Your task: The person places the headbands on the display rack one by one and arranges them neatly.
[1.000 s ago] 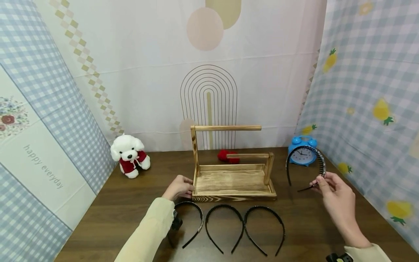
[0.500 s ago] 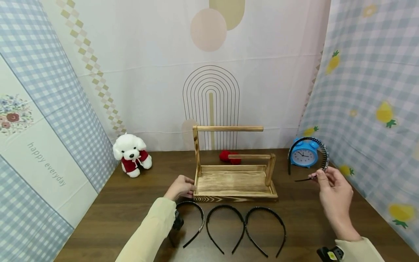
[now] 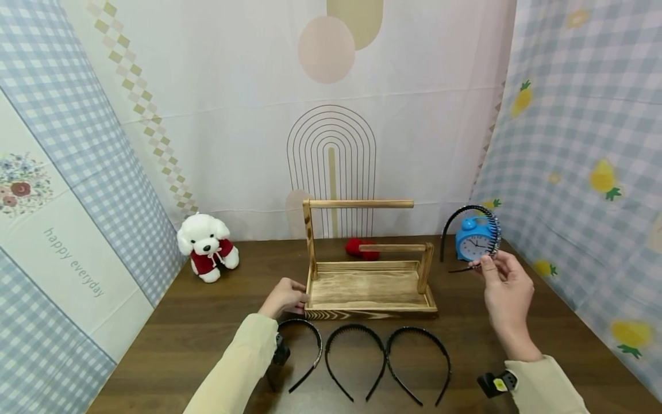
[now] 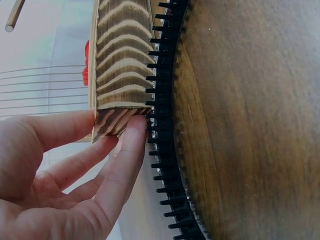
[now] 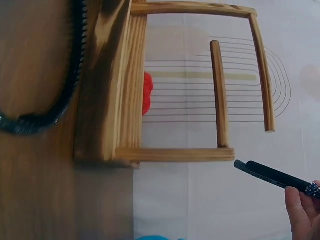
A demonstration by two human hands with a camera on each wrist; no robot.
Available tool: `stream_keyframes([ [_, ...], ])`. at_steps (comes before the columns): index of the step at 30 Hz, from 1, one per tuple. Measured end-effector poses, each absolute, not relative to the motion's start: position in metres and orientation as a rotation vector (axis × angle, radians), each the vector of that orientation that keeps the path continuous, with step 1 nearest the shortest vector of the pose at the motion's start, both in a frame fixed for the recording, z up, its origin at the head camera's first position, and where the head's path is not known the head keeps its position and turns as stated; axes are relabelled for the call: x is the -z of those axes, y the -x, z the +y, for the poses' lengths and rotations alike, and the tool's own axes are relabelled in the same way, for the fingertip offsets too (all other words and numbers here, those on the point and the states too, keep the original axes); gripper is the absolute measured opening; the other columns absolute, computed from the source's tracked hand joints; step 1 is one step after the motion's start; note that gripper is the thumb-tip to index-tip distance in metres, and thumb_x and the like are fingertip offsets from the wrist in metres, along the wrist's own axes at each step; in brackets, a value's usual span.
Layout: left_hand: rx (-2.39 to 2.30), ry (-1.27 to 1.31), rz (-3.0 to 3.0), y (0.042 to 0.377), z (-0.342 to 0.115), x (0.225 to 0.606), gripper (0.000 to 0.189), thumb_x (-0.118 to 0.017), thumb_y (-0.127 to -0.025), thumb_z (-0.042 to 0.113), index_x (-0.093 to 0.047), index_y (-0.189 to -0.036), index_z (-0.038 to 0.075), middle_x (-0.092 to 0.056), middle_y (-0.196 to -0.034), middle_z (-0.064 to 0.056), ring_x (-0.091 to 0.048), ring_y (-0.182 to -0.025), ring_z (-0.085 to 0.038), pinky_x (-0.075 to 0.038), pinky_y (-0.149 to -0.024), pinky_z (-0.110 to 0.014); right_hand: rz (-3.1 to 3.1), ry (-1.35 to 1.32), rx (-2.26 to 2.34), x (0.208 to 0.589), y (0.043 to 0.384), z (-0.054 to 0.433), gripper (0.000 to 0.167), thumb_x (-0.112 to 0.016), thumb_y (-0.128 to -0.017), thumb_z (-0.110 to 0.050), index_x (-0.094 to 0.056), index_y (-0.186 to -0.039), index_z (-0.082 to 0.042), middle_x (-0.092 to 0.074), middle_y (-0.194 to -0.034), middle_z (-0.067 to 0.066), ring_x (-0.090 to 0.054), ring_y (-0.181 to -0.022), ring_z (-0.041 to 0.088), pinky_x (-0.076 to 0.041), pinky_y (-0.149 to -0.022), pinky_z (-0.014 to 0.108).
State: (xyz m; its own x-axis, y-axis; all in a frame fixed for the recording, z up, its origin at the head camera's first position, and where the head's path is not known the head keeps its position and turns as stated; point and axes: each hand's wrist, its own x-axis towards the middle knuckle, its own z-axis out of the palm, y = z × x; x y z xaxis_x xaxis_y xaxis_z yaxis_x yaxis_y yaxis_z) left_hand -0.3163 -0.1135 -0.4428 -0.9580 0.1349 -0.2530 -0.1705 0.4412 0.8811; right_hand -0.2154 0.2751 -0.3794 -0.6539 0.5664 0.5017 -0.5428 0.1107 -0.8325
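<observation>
Black headband [image 3: 497, 230] is arching upward, opening toward lower left, right grip [image 3: 509, 294] pinching it; left grip [image 3: 284, 296] is holding wooden rack [image 3: 367, 287] (head view alone showing plush dog [image 3: 206, 246]).

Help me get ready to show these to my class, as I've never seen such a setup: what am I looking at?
There is no machine: a person works with a bare left hand and right hand. The wide picture comes from a head camera; the two close, sideways ones come from wrist cameras. On the brown table are a wooden stand with two bars, a white toy dog, a blue clock and, before the stand, three black headbands. A red object is partly hidden behind it. The left hand grips the stand's left end. The right hand pinches a fourth headband, held above the table.
</observation>
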Motion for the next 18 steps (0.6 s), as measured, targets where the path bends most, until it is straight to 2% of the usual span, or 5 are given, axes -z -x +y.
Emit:
stream_keyframes([
  [9, -1.53, 0.025, 2.41, 0.319, -0.113, 0.447, 0.039, -0.064, -0.091, 0.0, -0.056, -0.126, -0.015, -0.068, -0.099, -0.022, -0.065, -0.067, -0.018, -0.061, -0.062, -0.032, -1.466, -0.03, -1.752, 0.375, 0.227, 0.258, 0.003, -0.064, -0.092, -0.002, -0.065, -0.093, -0.005, -0.07, -0.077, 0.0, -0.069, -0.071, 0.007, -0.059, -0.068, 0.019],
  [15, -1.529, 0.032, 2.411, 0.319, -0.113, 0.447, 0.039, -0.063, -0.091, 0.0, -0.056, -0.127, -0.014, -0.068, -0.098, -0.022, -0.065, -0.067, -0.018, -0.062, -0.063, -0.033, -1.433, -0.048, -1.781, 0.374, 0.235, 0.248, 0.003, -0.062, -0.093, -0.001, -0.063, -0.095, 0.001, -0.07, -0.079, -0.001, -0.069, -0.074, 0.008, -0.06, -0.07, 0.019],
  [18, -1.525, 0.039, 2.412, 0.318, -0.113, 0.446, 0.039, -0.063, -0.091, 0.0, -0.056, -0.127, -0.014, -0.069, -0.098, -0.021, -0.065, -0.067, -0.018, -0.062, -0.063, -0.033, -1.441, -0.045, -1.768, 0.373, 0.24, 0.245, 0.004, -0.06, -0.094, -0.001, -0.064, -0.096, -0.001, -0.069, -0.08, 0.0, -0.069, -0.075, 0.008, -0.06, -0.072, 0.019],
])
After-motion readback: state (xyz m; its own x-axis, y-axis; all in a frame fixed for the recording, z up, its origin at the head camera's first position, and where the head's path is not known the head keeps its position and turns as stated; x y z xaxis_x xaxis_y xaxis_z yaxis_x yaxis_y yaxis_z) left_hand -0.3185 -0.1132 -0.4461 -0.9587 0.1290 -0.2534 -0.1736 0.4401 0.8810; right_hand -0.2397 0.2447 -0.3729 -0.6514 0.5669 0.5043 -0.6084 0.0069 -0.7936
